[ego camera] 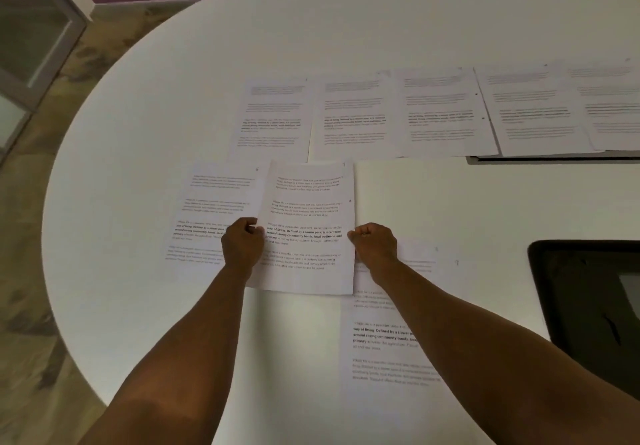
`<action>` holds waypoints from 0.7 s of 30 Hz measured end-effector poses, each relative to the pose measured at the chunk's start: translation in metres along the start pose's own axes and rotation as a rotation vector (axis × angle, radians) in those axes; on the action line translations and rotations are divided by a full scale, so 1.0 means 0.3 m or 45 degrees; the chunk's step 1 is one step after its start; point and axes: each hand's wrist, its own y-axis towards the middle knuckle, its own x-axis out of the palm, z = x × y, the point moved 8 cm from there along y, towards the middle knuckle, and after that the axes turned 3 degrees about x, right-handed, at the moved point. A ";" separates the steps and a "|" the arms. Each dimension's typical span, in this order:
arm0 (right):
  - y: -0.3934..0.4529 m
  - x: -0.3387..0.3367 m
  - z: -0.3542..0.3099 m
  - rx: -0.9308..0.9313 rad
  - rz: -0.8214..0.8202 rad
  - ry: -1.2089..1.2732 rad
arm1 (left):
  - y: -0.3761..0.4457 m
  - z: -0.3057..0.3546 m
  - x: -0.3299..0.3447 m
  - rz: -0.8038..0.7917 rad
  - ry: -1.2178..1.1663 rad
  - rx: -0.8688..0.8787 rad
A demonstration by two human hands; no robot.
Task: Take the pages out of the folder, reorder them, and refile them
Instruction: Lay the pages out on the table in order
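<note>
A printed page (308, 209) lies in the middle of the white table (346, 29). My left hand (242, 242) pinches its left edge and my right hand (375, 242) pinches its right edge. It overlaps another page (207, 202) to its left. Under my right forearm lies a further page (381, 340). Along the far side, several pages (356, 115) lie side by side in a row. The dark folder (554, 160) shows only as an edge beneath the rightmost pages.
A black chair (588, 289) stands at the table's right edge. The floor (41, 202) shows past the round table edge on the left, with a glass door frame (52, 12) at the far left.
</note>
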 end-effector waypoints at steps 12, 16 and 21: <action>-0.010 -0.018 -0.035 -0.300 0.166 -0.361 | 0.032 -0.019 0.042 0.027 0.312 0.150; -0.060 -0.070 0.008 -0.368 0.176 -0.394 | -0.049 0.002 0.044 0.076 0.326 0.170; -0.145 -0.167 0.155 -0.361 0.184 -0.432 | -0.239 0.019 0.113 -0.033 0.278 0.222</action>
